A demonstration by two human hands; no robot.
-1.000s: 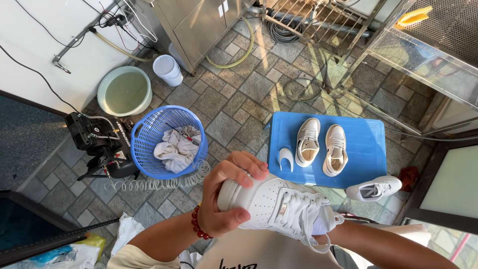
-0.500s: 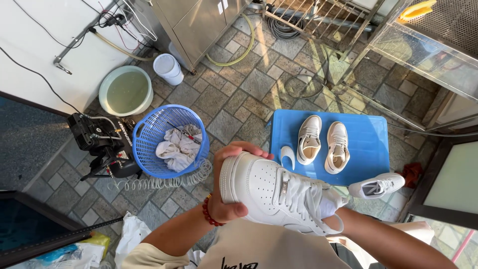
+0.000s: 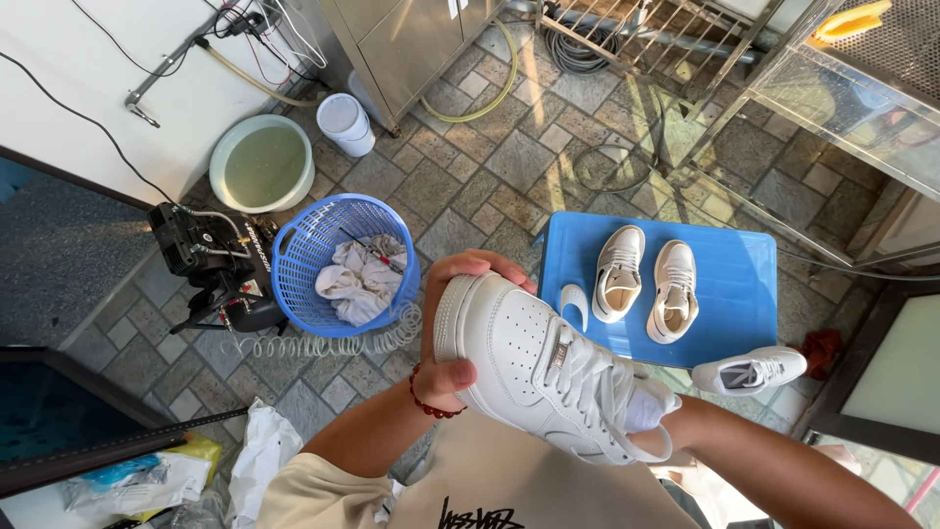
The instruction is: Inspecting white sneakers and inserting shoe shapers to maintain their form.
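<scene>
1. Left hand [image 3: 452, 323] clenched round the toe of a white sneaker [image 3: 548, 372], held up in front of the chest, just near of the blue mat [image 3: 734, 294].
2. Right hand hidden inside the sneaker's opening; grip cannot be told.
3. On the mat: pair of shoes [image 3: 646, 284].
4. Left of the mat: blue basket [image 3: 304, 255] with rags.

White laced sneaker [image 3: 548, 377], toe tilted up

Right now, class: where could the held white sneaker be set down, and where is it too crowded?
Free: the blue mat's right part beside the pair of sneakers, and the paving between blue basket and mat. Crowded: around the black machine, coiled hose and basin.
</scene>
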